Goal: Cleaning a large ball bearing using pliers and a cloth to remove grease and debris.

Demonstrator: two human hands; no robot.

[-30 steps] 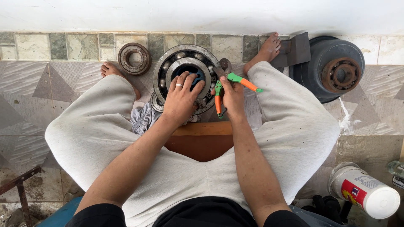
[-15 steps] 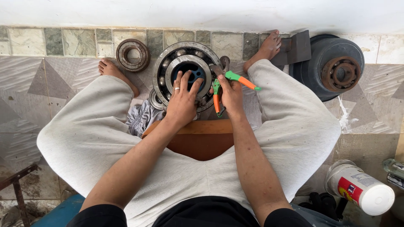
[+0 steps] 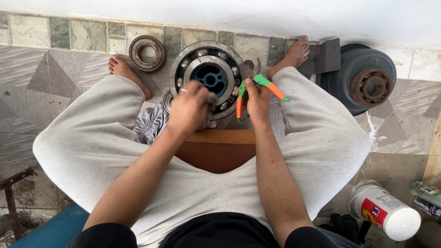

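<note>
Tiled floor, grey triangle pattern, white wall at top. Large ball bearing [image 3: 210, 76], upper centre: steel, judged heavy, rigid, greasy; hold by outer ring. Left hand [image 3: 189, 109] curled on its lower rim; right hand [image 3: 258, 102] clenched around orange-green pliers [image 3: 250, 94]. Smaller bearing [image 3: 147, 53] upper left.

We see bare floor [image 3: 55, 87] left of the small ring [image 3: 147, 53]; right, the brake drum [image 3: 363, 85] and metal plate [image 3: 327, 55] block us.

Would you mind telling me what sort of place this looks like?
Probably an informal repair workshop on a tiled floor: a large ball bearing, a rusty smaller bearing and a heavy hub lie around.
</note>
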